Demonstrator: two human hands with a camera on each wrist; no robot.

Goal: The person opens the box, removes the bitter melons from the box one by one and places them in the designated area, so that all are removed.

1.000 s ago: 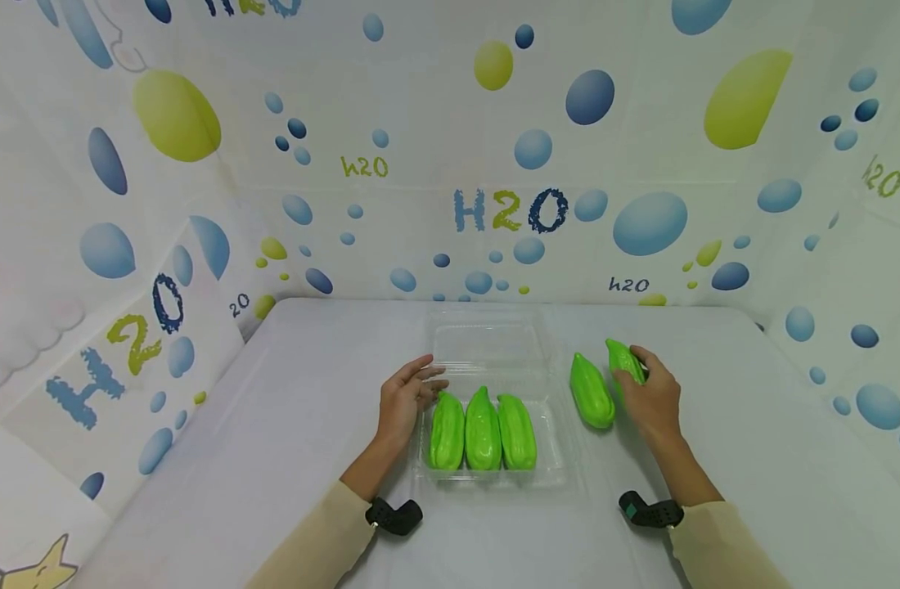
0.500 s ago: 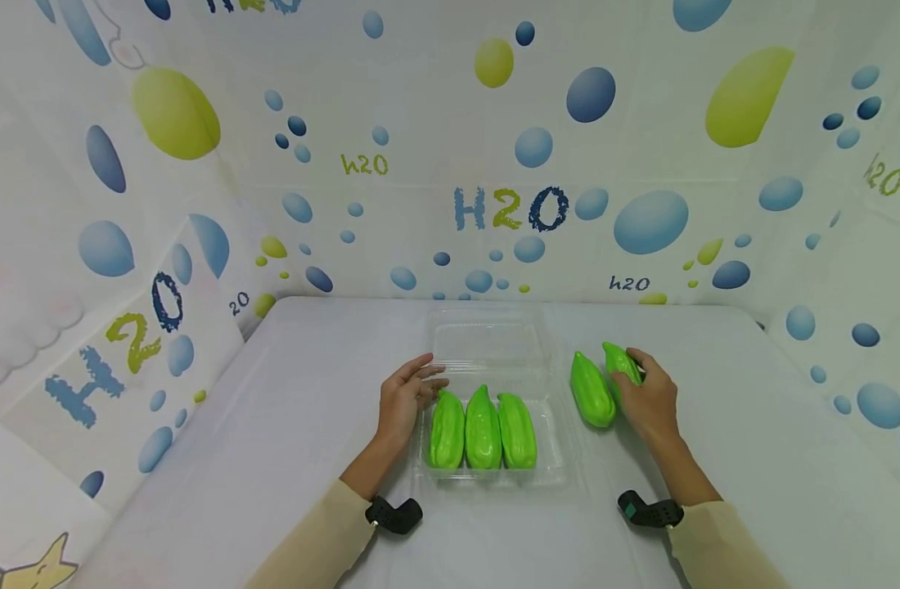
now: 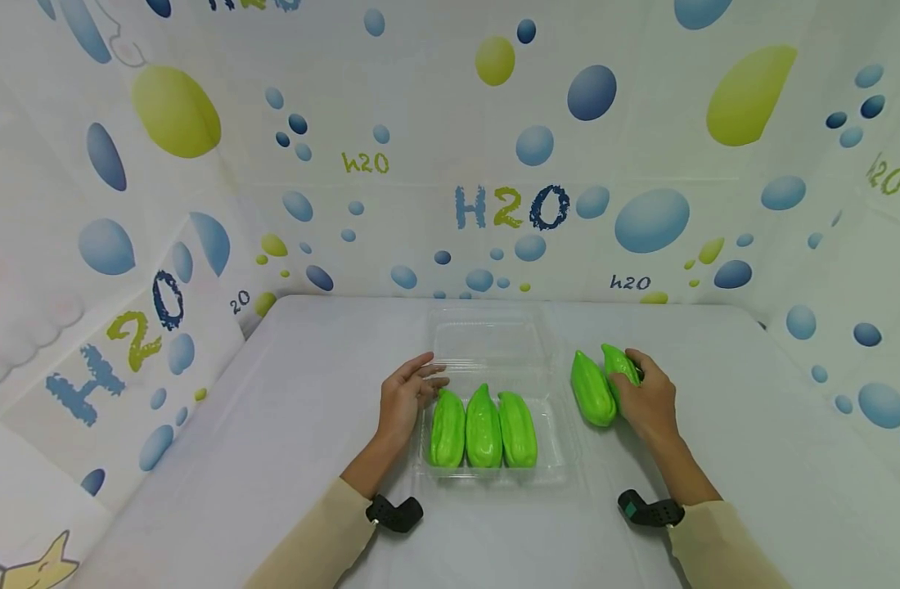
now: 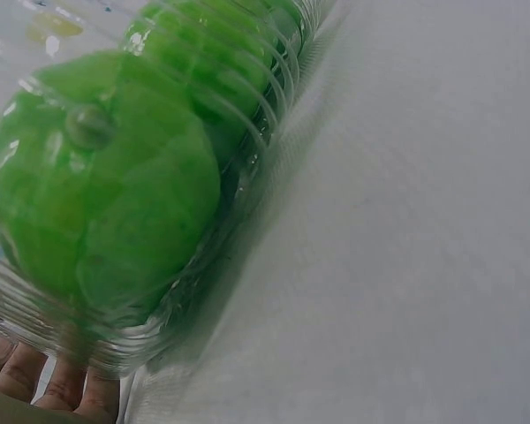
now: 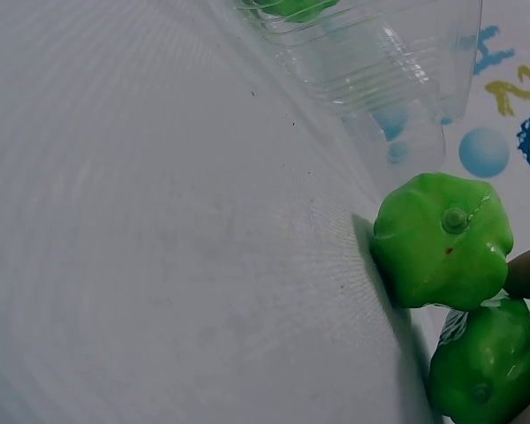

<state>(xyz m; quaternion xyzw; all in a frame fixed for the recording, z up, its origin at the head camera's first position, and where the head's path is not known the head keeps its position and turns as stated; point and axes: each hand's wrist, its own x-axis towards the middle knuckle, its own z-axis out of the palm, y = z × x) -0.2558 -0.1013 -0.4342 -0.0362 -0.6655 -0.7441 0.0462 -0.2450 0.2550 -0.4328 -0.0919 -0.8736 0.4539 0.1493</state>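
Observation:
A clear plastic tray (image 3: 556, 446) on the white table holds three green ridged gourds (image 3: 483, 425) side by side, and its lid (image 3: 487, 339) lies open behind. My left hand (image 3: 413, 393) rests with straight fingers against the tray's left rim. In the left wrist view the nearest gourd (image 4: 106, 194) shows through the ribbed tray wall (image 4: 247, 177), above my fingers (image 4: 35, 380). To the right of the tray, my right hand (image 3: 641, 393) grips a green gourd (image 3: 618, 361) that lies on the table. It touches a second loose gourd (image 3: 591, 391). The right wrist view shows both, the held gourd (image 5: 486, 371) and the loose gourd (image 5: 442, 238).
The white table (image 3: 310, 458) is walled at the back and on both sides by a bubble-print curtain (image 3: 509, 209). Bare tabletop lies left of the tray, in front of it and at the far right.
My right hand and its gourd have edged slightly left, closer against the loose gourd. The left hand and the tray have stayed where they were.

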